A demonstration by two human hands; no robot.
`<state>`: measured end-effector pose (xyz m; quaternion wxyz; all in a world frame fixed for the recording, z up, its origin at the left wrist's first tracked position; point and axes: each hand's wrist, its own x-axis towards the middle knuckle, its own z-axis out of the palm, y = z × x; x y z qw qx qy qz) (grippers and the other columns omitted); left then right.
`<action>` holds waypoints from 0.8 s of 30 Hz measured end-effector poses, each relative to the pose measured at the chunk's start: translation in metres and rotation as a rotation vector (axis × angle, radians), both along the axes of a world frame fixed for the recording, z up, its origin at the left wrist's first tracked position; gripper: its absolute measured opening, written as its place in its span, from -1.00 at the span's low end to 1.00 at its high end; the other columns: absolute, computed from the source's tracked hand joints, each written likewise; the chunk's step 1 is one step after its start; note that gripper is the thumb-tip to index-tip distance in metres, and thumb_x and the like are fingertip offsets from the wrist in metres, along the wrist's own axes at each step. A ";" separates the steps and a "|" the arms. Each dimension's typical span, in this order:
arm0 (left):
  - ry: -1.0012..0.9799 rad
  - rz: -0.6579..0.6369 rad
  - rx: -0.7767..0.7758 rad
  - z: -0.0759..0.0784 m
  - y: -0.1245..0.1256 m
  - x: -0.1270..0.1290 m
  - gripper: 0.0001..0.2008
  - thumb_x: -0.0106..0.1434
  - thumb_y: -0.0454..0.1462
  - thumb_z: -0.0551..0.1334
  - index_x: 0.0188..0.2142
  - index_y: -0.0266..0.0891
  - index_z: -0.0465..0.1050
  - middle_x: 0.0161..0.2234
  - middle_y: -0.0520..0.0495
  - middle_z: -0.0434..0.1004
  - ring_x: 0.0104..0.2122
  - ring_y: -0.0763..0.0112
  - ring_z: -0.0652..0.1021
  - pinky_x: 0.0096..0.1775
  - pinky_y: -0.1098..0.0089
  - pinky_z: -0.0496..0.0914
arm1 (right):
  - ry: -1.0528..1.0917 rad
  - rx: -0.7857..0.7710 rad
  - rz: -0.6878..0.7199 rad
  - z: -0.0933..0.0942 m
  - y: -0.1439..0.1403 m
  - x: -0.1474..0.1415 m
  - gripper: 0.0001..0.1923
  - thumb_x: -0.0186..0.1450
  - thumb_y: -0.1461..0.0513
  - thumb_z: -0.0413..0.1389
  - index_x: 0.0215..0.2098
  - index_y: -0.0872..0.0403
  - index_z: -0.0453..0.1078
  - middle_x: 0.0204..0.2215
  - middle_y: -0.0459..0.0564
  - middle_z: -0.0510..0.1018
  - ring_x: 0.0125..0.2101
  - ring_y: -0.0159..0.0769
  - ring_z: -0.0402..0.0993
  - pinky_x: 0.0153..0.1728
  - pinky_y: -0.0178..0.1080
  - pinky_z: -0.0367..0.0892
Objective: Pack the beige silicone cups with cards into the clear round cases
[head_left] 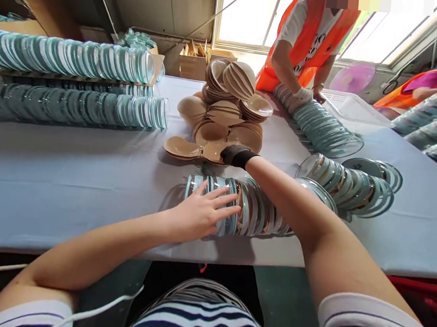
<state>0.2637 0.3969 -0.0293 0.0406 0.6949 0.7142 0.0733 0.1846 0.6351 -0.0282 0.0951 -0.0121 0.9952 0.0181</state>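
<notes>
My left hand [201, 210], bare with its fingers spread, rests on the near row of round glass discs [255, 206], which look like lids standing on edge with brown sheets between some of them. My right hand [237, 155] wears a dark striped glove and reaches past that row to the pile of thin, round brown sheets [209, 132]. Its fingers are curled at the edge of a brown sheet [212, 152] at the front of the pile. The fingertips are partly hidden.
Two long rows of glass discs [79, 107] lie at the left of the white-covered table [70, 172]. More glass discs [352, 189] lean at the right. Across the table a co-worker in an orange vest [307, 39] handles another row [323, 121], beside a white tray [355, 111].
</notes>
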 end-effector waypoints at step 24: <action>-0.093 0.734 0.113 -0.099 0.021 -0.162 -0.66 0.35 -0.25 0.12 0.07 -0.10 0.51 0.14 -0.23 0.40 0.12 -0.02 0.39 0.07 0.04 0.30 | 0.051 0.197 0.206 -0.020 -0.029 -0.045 -0.65 0.33 0.33 0.08 0.07 0.22 0.42 0.03 0.34 0.51 0.09 0.04 0.41 0.05 0.00 0.30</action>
